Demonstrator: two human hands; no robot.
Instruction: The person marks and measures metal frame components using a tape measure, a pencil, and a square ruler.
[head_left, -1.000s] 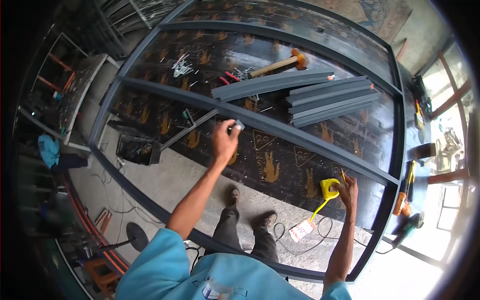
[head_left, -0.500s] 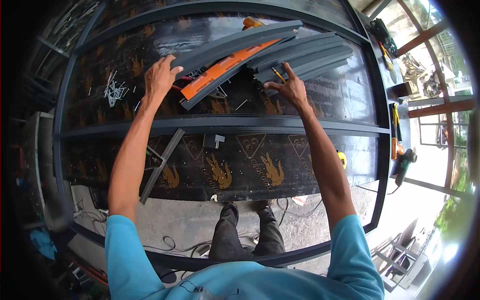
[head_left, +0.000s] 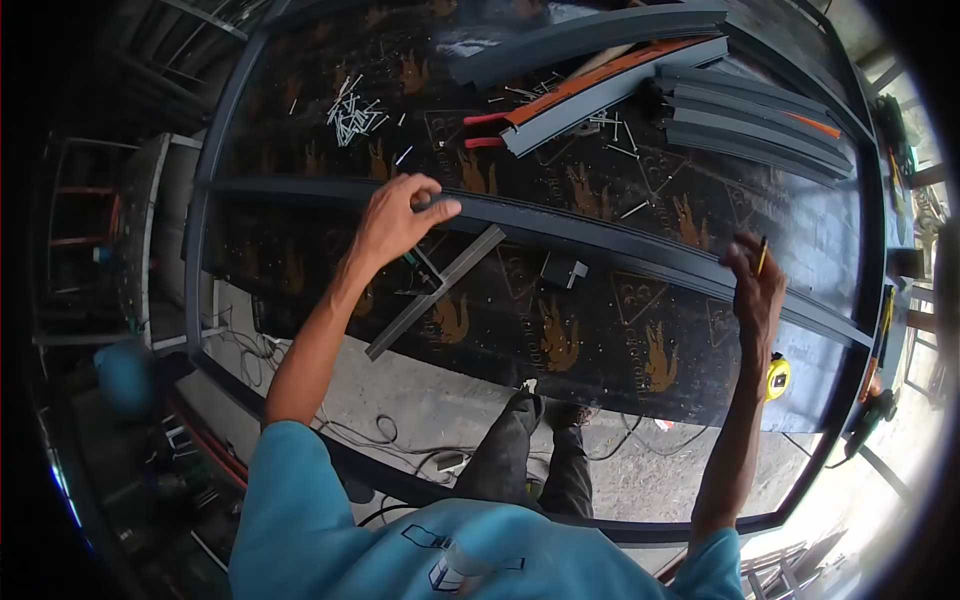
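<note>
My left hand hovers by the dark grey crossbar, thumb apart from curled fingers, with nothing in it. Over the right part of that bar is my right hand, closed around a yellow pencil whose end sticks up. Beyond the bar lie a long grey profile, another profile with an orange label strip, and several ribbed grey profiles side by side. Red handles poke out from under the labelled profile. A short grey bar lies at a slant below my left hand.
Loose screws lie in a pile at the back left. A small grey block and a yellow tape measure rest on the black printed board. A dark frame surrounds it. Cables trail across the floor.
My left hand has let go of the long grey profile and come back toward the crossbar. My right hand has moved off the ribbed profiles, nearer to me, with the pencil. The view has shifted.
</note>
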